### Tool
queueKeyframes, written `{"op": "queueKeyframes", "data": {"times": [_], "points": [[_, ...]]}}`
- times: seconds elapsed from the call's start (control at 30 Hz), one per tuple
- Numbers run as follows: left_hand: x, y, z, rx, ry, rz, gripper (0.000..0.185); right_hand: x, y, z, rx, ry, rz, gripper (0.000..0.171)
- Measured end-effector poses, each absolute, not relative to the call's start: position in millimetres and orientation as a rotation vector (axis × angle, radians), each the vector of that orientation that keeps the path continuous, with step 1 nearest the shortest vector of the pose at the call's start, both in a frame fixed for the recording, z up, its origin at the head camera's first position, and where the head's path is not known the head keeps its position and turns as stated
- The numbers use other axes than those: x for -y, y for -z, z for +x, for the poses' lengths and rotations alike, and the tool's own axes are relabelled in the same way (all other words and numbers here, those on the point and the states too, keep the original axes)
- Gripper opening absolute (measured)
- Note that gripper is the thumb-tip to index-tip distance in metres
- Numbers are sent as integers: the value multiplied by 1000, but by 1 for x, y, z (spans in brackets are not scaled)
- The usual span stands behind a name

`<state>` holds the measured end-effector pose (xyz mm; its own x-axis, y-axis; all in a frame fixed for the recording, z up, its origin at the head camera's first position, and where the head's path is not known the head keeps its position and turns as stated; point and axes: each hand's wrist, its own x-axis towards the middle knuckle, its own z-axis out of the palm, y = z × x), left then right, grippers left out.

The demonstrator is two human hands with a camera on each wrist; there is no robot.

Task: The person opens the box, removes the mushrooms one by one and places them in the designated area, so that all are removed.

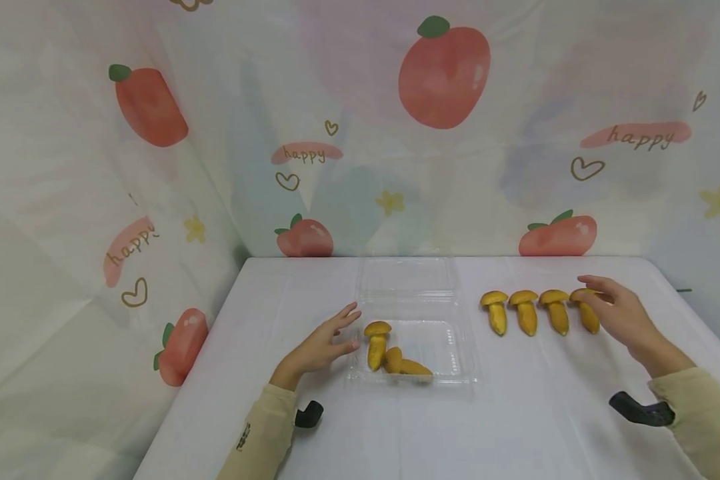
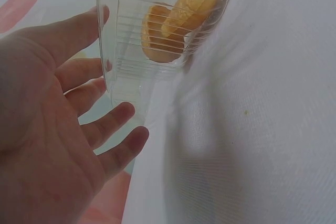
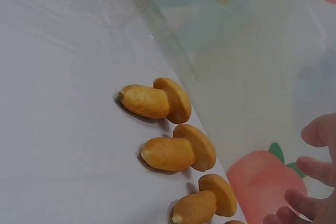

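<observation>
A clear plastic box (image 1: 465,350) lies with its lid (image 1: 407,275) folded back. Inside it are a yellow mushroom (image 1: 376,350) along the left side and another mushroom (image 1: 417,367) tipped over at the front. My left hand (image 1: 318,347) is at the box's left wall, fingers spread; in the left wrist view the fingertips (image 2: 137,137) hold nothing. Toward the right, several yellow mushrooms lie in a row. My right hand (image 1: 624,317) hovers by the rightmost mushroom (image 1: 589,319), partly hiding it. Its fingers (image 3: 314,169) are loosely bent and apart in the right wrist view.
The row's other mushrooms (image 1: 495,313) lie between the box and my right hand, caps toward the back. A white cloth covers the table (image 1: 504,420). Printed fabric walls (image 1: 360,80) stand behind and at the left. Black wrist mounts (image 1: 642,410) jut from both sleeves.
</observation>
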<state>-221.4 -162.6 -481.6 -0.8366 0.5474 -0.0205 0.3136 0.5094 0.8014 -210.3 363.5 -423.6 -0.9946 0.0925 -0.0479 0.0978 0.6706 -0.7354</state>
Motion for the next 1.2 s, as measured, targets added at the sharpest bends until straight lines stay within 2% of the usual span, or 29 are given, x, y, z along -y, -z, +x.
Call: {"op": "queueKeyframes", "data": {"times": [0.23,1.2], "points": [[162,481,-222,-2490,-1222,740,67,-345,423,-207,-2890,1219,53,56],[161,479,-221,-2495,-1218,748,66,-284,431,-198,-2866,1232,-216,51]]}}
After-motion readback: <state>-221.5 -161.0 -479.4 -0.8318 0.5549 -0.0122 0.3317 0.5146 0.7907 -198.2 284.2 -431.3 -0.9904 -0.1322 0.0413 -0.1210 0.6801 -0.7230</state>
